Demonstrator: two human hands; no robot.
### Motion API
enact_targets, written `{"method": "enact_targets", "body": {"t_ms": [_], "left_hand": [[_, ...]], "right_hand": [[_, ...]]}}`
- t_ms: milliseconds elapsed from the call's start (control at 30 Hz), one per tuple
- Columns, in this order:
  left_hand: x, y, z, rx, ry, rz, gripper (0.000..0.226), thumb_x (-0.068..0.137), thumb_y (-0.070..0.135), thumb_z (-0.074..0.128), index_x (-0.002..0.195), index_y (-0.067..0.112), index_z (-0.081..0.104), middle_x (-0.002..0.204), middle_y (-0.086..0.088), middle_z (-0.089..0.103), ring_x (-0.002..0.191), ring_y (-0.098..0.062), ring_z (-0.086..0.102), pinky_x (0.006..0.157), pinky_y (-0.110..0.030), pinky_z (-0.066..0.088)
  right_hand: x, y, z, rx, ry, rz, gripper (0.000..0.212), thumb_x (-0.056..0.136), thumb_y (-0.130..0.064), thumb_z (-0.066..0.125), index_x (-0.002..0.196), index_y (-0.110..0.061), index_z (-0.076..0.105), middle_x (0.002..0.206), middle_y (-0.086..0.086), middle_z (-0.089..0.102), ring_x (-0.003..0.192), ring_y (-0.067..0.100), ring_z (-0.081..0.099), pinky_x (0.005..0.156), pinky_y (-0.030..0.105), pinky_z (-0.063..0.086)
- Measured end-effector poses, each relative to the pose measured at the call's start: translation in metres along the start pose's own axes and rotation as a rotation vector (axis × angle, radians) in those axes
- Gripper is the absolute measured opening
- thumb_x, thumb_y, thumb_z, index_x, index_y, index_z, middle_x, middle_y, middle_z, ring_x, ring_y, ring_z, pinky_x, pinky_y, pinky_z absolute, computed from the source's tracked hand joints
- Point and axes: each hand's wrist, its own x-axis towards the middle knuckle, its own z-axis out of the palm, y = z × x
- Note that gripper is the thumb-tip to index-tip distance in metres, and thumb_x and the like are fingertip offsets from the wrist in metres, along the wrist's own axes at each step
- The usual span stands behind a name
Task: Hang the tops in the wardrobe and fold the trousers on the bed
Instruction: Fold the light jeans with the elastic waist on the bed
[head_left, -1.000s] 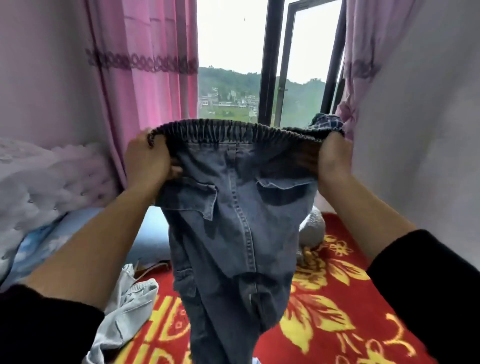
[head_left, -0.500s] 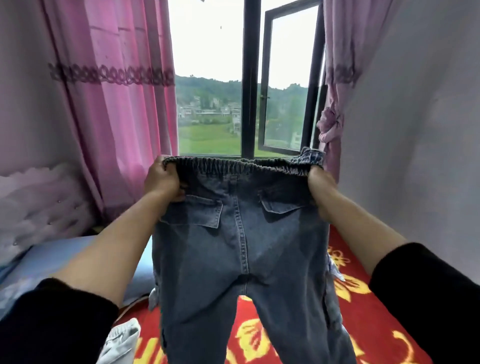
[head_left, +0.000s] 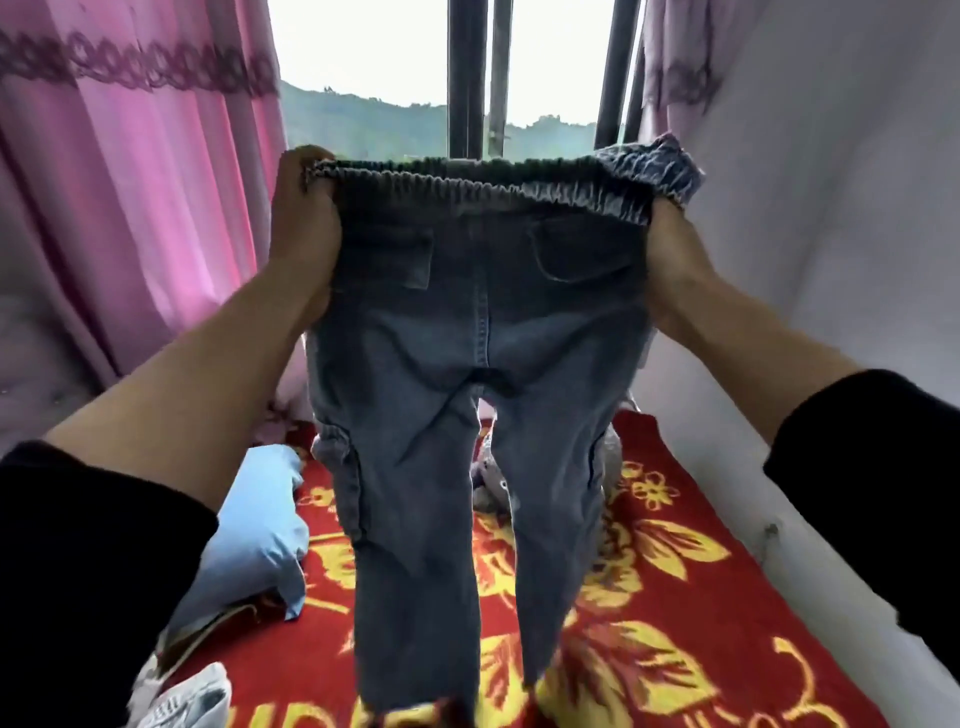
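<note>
I hold a pair of blue denim trousers (head_left: 467, 395) up in front of me by the elastic waistband, back pockets facing me. My left hand (head_left: 304, 228) grips the waistband's left end. My right hand (head_left: 675, 260) grips its right end, where the band folds over. Both legs hang straight down and apart, their hems just above the bed (head_left: 675, 613), which is covered by a red blanket with yellow flowers.
A light blue pillow (head_left: 254, 540) lies at the left of the bed, and a pale garment (head_left: 192, 701) at the bottom left. A grey bundle (head_left: 488, 483) shows between the trouser legs. Pink curtains (head_left: 145, 208) hang left, a white wall (head_left: 831, 234) stands right, and a window is ahead.
The bunched trousers have been shaken out and lifted, so both legs now hang full length and separate. My hands have stayed on the waistband ends and moved wider apart.
</note>
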Motion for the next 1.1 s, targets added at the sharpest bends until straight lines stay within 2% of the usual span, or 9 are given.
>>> {"method": "enact_targets", "body": {"t_ms": [100,300,500,633,700,800,933,1033,1100], "left_hand": [[-0.007,0.013,-0.007,-0.066,0.009,0.061,0.028,0.08,0.016,0.037,0.09,0.037,0.051,0.1,0.001,0.054,0.089,-0.014,0.049,0.076,-0.031,0.04],[-0.074,-0.008,-0.023,-0.118,0.016,0.072,0.03,0.081,0.007,0.037,0.093,0.029,0.053,0.103,-0.002,0.053,0.089,-0.015,0.051,0.077,-0.027,0.043],[-0.223,-0.106,-0.063,0.082,0.02,-0.237,0.025,0.08,0.016,0.045,0.078,0.034,0.062,0.089,0.003,0.064,0.093,-0.021,0.059,0.096,-0.047,0.045],[-0.349,-0.16,-0.097,0.413,-0.201,-0.527,0.027,0.064,0.042,0.043,0.079,0.033,0.064,0.084,-0.001,0.066,0.087,-0.026,0.06,0.086,-0.041,0.047],[-0.409,-0.178,-0.113,0.573,-0.334,-0.65,0.025,0.066,0.04,0.047,0.077,0.027,0.065,0.083,-0.002,0.068,0.086,-0.026,0.061,0.081,-0.038,0.047],[-0.497,-0.19,-0.128,0.754,-0.518,-0.789,0.011,0.076,0.028,0.055,0.072,0.023,0.064,0.077,-0.001,0.066,0.081,-0.026,0.06,0.069,-0.033,0.042],[-0.598,-0.206,-0.147,0.957,-0.749,-0.878,0.014,0.077,0.023,0.056,0.079,0.036,0.059,0.101,-0.008,0.07,0.096,-0.03,0.062,0.076,-0.031,0.043],[-0.647,-0.208,-0.166,1.038,-0.785,-0.937,0.025,0.073,0.021,0.055,0.089,0.04,0.059,0.112,-0.007,0.068,0.102,-0.03,0.06,0.079,-0.032,0.046],[-0.668,-0.211,-0.18,1.104,-0.765,-0.978,0.032,0.071,0.018,0.055,0.093,0.041,0.06,0.112,-0.006,0.067,0.102,-0.03,0.059,0.077,-0.032,0.045]], "right_hand": [[0.0,-0.009,-0.007,-0.003,0.117,-0.024,0.071,0.053,-0.08,0.051,0.113,-0.046,0.065,0.123,-0.012,0.062,0.113,0.013,0.058,0.102,0.04,0.043],[-0.104,0.0,-0.022,-0.022,-0.003,-0.138,0.049,0.083,-0.053,0.044,0.121,-0.028,0.06,0.116,-0.013,0.065,0.113,0.01,0.057,0.1,0.038,0.043],[-0.226,0.104,-0.057,-0.224,0.043,0.074,0.033,0.099,-0.024,0.039,0.111,-0.008,0.065,0.1,0.005,0.064,0.089,0.015,0.053,0.065,0.024,0.038],[-0.293,0.191,-0.096,-0.488,-0.057,0.393,0.029,0.093,-0.02,0.041,0.098,-0.006,0.066,0.104,0.013,0.067,0.096,0.03,0.06,0.079,0.031,0.044],[-0.323,0.229,-0.123,-0.795,-0.18,0.528,0.036,0.085,-0.026,0.042,0.094,0.001,0.064,0.108,0.024,0.065,0.098,0.039,0.059,0.078,0.037,0.042],[-0.373,0.27,-0.162,-1.342,-0.6,0.483,0.024,0.085,-0.015,0.044,0.104,-0.004,0.054,0.121,0.019,0.059,0.111,0.038,0.055,0.082,0.038,0.041],[-0.442,0.323,-0.203,-1.564,-1.172,0.311,0.043,0.085,-0.012,0.044,0.128,-0.016,0.041,0.134,0.006,0.047,0.124,0.03,0.046,0.095,0.044,0.04],[-0.489,0.347,-0.221,-1.508,-1.37,0.311,0.009,0.084,-0.012,0.046,0.089,-0.02,0.047,0.107,0.002,0.057,0.099,0.029,0.055,0.074,0.034,0.043],[-0.517,0.359,-0.227,-1.476,-1.403,0.348,0.021,0.082,-0.014,0.047,0.071,-0.022,0.032,0.081,-0.003,0.048,0.082,0.027,0.049,0.06,0.031,0.035]]}}
